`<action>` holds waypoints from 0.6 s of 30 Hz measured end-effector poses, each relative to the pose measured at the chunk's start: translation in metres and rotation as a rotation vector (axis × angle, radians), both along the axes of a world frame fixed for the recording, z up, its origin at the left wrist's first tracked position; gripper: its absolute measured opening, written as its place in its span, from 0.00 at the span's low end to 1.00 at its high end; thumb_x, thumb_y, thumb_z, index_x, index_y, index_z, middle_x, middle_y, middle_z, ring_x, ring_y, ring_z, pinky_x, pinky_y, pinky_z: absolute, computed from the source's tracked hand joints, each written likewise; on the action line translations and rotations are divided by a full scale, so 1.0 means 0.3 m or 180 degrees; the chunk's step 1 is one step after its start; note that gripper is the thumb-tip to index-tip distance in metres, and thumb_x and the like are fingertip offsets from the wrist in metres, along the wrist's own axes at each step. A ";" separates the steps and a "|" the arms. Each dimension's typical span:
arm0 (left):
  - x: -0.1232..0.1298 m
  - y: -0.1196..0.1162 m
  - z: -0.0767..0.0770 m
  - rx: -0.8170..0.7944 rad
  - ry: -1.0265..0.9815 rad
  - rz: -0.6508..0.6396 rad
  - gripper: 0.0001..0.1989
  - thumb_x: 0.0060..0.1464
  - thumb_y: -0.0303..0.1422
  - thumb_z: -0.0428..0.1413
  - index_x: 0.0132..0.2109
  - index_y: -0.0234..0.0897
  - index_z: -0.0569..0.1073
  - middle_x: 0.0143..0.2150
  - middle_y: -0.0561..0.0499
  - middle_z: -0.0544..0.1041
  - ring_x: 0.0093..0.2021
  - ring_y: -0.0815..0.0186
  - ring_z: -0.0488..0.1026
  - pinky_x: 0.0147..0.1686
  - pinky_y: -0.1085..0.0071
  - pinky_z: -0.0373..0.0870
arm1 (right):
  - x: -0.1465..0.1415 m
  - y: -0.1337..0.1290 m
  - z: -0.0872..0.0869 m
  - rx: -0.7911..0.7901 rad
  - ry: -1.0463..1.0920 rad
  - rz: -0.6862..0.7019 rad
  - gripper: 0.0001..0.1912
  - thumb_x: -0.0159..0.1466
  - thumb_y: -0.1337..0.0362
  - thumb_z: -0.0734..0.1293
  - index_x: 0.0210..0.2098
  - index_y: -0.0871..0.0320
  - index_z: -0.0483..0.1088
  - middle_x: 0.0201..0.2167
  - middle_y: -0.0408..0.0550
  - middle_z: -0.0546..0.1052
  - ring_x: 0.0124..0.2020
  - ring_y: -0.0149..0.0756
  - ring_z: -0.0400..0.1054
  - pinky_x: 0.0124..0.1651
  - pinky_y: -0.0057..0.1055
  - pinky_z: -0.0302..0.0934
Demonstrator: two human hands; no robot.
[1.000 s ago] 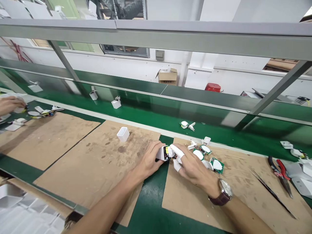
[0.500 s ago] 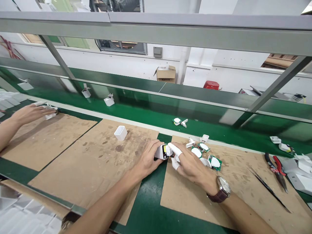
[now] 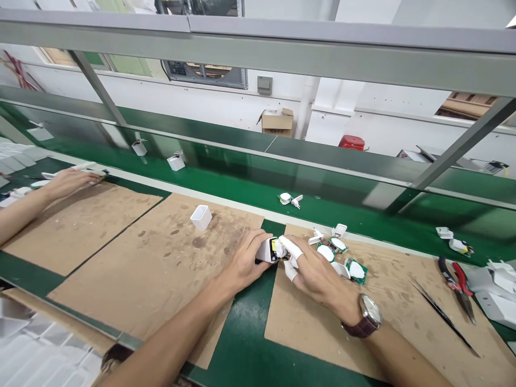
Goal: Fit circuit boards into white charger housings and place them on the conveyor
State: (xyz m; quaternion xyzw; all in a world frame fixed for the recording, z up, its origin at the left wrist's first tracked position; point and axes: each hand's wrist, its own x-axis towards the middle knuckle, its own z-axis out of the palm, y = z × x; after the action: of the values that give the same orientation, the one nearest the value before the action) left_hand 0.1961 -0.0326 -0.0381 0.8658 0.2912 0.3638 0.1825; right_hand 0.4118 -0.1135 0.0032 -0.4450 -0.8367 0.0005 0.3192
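My left hand [image 3: 250,253] is closed around a white plastic housing [image 3: 264,251], its open end turned to the right. In that opening sits a circuit assembly [image 3: 278,248] with a yellow part and a white part. White finger cots cover fingertips of my right hand [image 3: 308,266], which pinches the circuit assembly at the housing's mouth. How deep the assembly sits is hidden by the fingers. Just right of my right hand lie several green circuit boards [image 3: 356,270] with white round pads, along with small white plug pieces [image 3: 316,236].
An open white housing [image 3: 201,217] stands on the left cardboard sheet [image 3: 161,274]. Tweezers [image 3: 445,317] and red-and-black pliers [image 3: 457,287] lie at right beside white housings [image 3: 497,301]. A co-worker's hand [image 3: 68,181] is at far left. Parts rest on the green belt [image 3: 234,180] behind.
Both my hands keep nearly the same grip and place. Parts on the green belt have shifted slightly left. The co-worker's hand has moved, and the white piece under it is no longer there.
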 end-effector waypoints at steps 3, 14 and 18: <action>0.002 0.002 0.001 0.0076 -0.0022 -0.0014 0.27 0.61 0.26 0.61 0.64 0.44 0.64 0.59 0.43 0.71 0.61 0.54 0.72 0.61 0.57 0.73 | 0.000 0.003 -0.005 0.0062 -0.0045 0.0009 0.39 0.66 0.79 0.58 0.75 0.60 0.45 0.61 0.67 0.71 0.61 0.56 0.70 0.56 0.54 0.75; -0.002 0.082 -0.043 0.0455 -0.0099 0.0088 0.21 0.62 0.37 0.58 0.61 0.46 0.70 0.56 0.45 0.74 0.55 0.52 0.76 0.56 0.56 0.77 | -0.023 0.036 0.033 -0.0323 -0.0428 -0.0099 0.26 0.67 0.72 0.64 0.64 0.67 0.62 0.64 0.67 0.70 0.61 0.50 0.70 0.63 0.44 0.70; -0.004 0.080 -0.022 0.0404 -0.0216 -0.0004 0.20 0.61 0.37 0.57 0.60 0.46 0.72 0.54 0.45 0.74 0.53 0.52 0.77 0.52 0.58 0.79 | -0.024 0.030 0.068 -0.0637 0.0176 -0.0052 0.28 0.68 0.64 0.70 0.65 0.57 0.62 0.58 0.56 0.76 0.55 0.46 0.74 0.56 0.39 0.72</action>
State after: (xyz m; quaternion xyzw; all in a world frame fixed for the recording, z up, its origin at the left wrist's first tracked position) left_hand 0.1948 -0.0086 -0.0448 0.8629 0.2607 0.4105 0.1372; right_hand 0.4046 -0.1046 0.0235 -0.4813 -0.8197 0.0938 0.2962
